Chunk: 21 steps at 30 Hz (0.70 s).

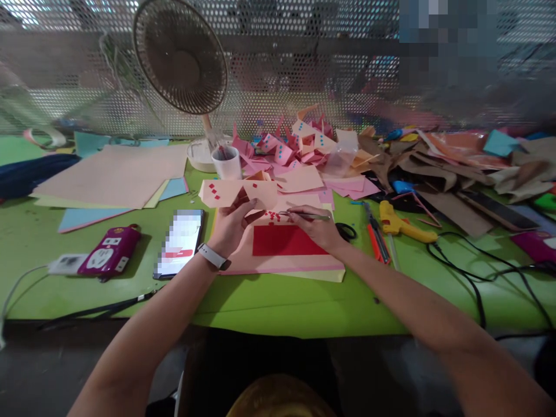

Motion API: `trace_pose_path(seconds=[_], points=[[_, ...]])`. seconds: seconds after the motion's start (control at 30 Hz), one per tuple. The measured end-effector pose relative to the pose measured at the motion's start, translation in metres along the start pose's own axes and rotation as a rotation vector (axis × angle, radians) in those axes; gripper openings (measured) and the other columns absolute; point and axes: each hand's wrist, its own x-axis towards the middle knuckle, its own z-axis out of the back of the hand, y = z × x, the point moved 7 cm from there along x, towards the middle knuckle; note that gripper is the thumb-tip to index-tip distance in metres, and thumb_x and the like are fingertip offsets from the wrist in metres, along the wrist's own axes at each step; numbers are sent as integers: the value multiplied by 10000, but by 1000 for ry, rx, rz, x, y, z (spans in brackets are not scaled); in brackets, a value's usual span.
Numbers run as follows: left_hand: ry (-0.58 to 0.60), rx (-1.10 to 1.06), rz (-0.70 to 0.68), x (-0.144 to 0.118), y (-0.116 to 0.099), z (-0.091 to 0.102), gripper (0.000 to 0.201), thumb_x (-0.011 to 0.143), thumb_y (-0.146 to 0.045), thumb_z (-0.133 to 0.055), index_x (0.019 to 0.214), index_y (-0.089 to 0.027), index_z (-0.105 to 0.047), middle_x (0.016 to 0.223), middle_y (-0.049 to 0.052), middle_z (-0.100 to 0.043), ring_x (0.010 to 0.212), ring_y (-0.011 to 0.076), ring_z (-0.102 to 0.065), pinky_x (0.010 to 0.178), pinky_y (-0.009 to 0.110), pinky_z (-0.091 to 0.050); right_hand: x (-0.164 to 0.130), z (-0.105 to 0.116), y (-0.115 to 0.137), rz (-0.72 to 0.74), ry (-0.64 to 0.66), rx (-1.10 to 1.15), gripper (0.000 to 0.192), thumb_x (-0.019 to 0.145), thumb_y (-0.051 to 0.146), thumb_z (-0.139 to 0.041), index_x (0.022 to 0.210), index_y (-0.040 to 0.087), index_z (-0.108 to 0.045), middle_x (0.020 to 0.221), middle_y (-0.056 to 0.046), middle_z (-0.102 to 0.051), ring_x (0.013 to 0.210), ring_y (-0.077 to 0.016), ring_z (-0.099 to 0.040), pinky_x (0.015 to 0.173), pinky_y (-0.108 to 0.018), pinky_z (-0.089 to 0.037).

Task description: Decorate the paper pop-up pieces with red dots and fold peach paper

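My left hand (234, 229) is closed on a peach paper piece (266, 194) with small red squares on it, holding it raised above the paper stack. In my right hand (316, 227) is a pair of metal tweezers (310, 216), pinched near the middle, with the tips pointing left. Small red paper bits (273, 216) lie scattered just under those tips; whether the tips grip one is too small to tell. A red rectangular sheet (278, 241) rests below them on the stack of pink and peach paper (243, 263). My right hand partly covers its right end.
Left are a phone (179, 243), a purple power strip (110, 252) and large paper sheets (117, 171). A fan (180, 58) and white cup (227, 163) stand behind. Right lie black-handled scissors (346, 231), a cutter (377, 237), a yellow glue gun (403, 225) and cables. Paper scraps (299, 145) pile up behind.
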Motion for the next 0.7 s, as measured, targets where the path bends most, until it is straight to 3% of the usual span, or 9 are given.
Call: trace_pose_path(seconds=[0.2, 0.4, 0.57, 0.7], points=[[4, 3, 13, 0, 1, 0, 258, 656, -173, -791, 889, -209, -686, 896, 17, -704, 992, 240, -674, 849, 393, -573, -2, -2, 11, 53, 44, -92, 302, 852, 485, -620, 946, 231, -752, 990, -48, -762, 936, -224, -712, 853, -368, -579], [14, 6, 2, -3, 0, -4, 272, 645, -176, -796, 897, -202, -696, 957, 36, -717, 948, 231, -676, 795, 356, -585, 0, -1, 3, 27, 8, 12, 278, 831, 448, -656, 938, 209, -749, 941, -57, -764, 855, -221, -727, 813, -367, -595], [25, 18, 3, -2, 0, -4, 267, 664, -182, -788, 913, -209, -697, 979, 33, -718, 951, 233, -683, 817, 376, -576, 2, 0, -2, -38, -2, 73, 323, 821, 466, -664, 1000, 209, -740, 1007, -67, -761, 890, -227, -732, 853, -381, -597], [26, 9, 12, -1, 2, -3, 283, 669, -173, -785, 938, -206, -702, 958, 18, -712, 922, 217, -682, 824, 382, -572, 1, 1, 5, 17, 8, -38, 312, 830, 460, -657, 982, 205, -752, 1014, -74, -761, 966, -239, -716, 883, -371, -577]])
